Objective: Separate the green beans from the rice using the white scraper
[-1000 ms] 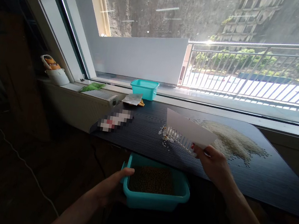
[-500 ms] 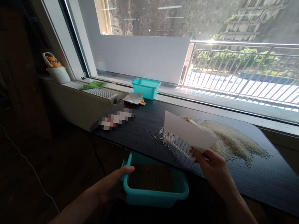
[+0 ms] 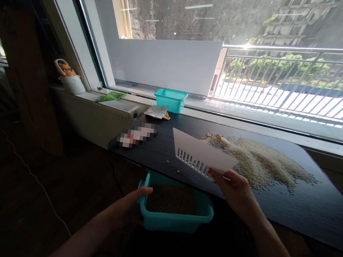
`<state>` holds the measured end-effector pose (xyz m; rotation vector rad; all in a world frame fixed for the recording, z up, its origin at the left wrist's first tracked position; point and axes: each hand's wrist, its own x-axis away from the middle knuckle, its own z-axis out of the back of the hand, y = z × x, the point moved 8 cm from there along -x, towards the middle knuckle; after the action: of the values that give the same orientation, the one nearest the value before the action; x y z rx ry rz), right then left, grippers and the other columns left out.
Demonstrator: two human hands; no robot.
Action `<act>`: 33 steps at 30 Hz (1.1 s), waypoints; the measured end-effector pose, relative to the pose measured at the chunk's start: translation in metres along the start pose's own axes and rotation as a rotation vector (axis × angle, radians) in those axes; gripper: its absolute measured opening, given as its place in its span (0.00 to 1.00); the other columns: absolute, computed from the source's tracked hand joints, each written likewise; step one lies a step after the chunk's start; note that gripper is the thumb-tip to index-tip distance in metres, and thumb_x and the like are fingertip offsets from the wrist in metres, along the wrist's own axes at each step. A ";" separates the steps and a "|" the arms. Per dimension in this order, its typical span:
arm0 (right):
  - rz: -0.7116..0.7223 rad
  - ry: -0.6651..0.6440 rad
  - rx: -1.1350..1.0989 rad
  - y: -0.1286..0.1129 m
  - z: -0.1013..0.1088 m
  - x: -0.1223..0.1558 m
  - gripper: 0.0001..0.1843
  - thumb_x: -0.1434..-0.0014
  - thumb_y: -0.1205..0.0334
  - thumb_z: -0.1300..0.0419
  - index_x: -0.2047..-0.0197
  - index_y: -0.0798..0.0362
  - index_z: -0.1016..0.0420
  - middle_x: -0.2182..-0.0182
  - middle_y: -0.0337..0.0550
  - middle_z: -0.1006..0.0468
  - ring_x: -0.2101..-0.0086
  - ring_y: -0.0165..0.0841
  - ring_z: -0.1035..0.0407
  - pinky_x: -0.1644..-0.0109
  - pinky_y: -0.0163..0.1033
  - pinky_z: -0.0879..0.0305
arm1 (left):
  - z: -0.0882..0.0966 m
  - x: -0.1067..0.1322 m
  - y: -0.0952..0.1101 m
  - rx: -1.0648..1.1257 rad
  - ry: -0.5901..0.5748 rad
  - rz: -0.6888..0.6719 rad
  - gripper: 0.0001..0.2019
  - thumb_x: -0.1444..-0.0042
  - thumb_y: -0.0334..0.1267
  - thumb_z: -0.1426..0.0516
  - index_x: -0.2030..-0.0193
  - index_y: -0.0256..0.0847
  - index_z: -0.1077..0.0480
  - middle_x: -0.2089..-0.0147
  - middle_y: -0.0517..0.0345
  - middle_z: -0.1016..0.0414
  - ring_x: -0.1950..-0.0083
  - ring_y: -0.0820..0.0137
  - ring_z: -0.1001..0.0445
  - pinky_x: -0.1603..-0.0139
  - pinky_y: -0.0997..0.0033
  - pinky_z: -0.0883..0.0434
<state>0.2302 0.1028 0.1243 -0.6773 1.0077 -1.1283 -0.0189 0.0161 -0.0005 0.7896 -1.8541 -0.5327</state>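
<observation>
My left hand [image 3: 132,204] grips the left end of a turquoise plastic bin [image 3: 173,224], thumb over its rim. Small brown beans or pellets [image 3: 172,199] cover the bin's bottom. It is held just below the table's front edge. In my right hand [image 3: 236,189] is a thin white slotted scraper [image 3: 203,152], pinched at its right corner and tilted over the tabletop. A wide heap of white rice-like grains [image 3: 260,161] lies to the right of the scraper, with some yellowish beans [image 3: 213,138] at its left end. A few loose beans [image 3: 178,171] sit near the table edge.
A second turquoise bin [image 3: 169,101] stands by the window at the back of the dark table [image 3: 317,206]. Beside it lies a paper packet [image 3: 157,111]. A blurred-out item [image 3: 138,135] is at the table's left. The radiator [image 3: 95,119] carries a green cloth [image 3: 111,97] and white pot [image 3: 73,84].
My right hand has moved the scraper left across the table, away from the rice heap. The white grains seen near its slots are no longer visible there. My left hand still holds the bin.
</observation>
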 end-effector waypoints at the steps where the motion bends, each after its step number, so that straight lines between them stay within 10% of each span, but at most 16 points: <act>1: 0.020 -0.021 -0.010 -0.001 -0.005 -0.001 0.18 0.48 0.49 0.41 0.64 0.54 0.20 0.69 0.45 0.19 0.67 0.38 0.26 0.64 0.41 0.29 | 0.002 0.001 0.001 -0.001 0.006 -0.001 0.28 0.50 0.52 0.43 0.48 0.35 0.33 0.54 0.44 0.23 0.54 0.55 0.24 0.57 0.57 0.27; 14: 0.085 -0.358 0.021 -0.017 -0.062 0.003 0.16 0.41 0.53 0.46 0.62 0.53 0.20 0.64 0.41 0.19 0.63 0.38 0.27 0.59 0.38 0.30 | 0.031 0.015 0.011 0.003 0.106 -0.041 0.25 0.48 0.50 0.44 0.48 0.33 0.33 0.58 0.45 0.22 0.62 0.59 0.23 0.65 0.63 0.26; 18: 0.080 -0.352 0.044 -0.015 -0.041 0.023 0.15 0.42 0.53 0.44 0.63 0.52 0.20 0.67 0.42 0.19 0.65 0.38 0.26 0.60 0.39 0.29 | 0.033 0.017 0.011 0.004 0.122 -0.052 0.26 0.47 0.50 0.44 0.48 0.32 0.33 0.60 0.46 0.22 0.63 0.60 0.23 0.64 0.63 0.26; 26: -0.133 0.236 0.111 0.043 0.061 0.018 0.19 0.52 0.47 0.39 0.66 0.54 0.20 0.72 0.43 0.19 0.70 0.40 0.25 0.66 0.40 0.29 | 0.011 0.002 -0.006 0.027 0.032 -0.003 0.30 0.49 0.53 0.44 0.44 0.33 0.37 0.57 0.44 0.23 0.56 0.57 0.24 0.57 0.57 0.27; 33: -0.147 0.239 0.139 0.044 0.062 -0.001 0.19 0.52 0.48 0.40 0.68 0.55 0.20 0.76 0.43 0.20 0.72 0.37 0.26 0.69 0.37 0.33 | -0.012 -0.009 -0.019 0.058 -0.064 0.013 0.31 0.48 0.52 0.45 0.41 0.34 0.40 0.53 0.44 0.24 0.51 0.55 0.26 0.53 0.53 0.29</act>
<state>0.3048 0.1148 0.1124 -0.5190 1.0813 -1.4194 -0.0002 0.0090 -0.0141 0.8064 -1.9396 -0.5029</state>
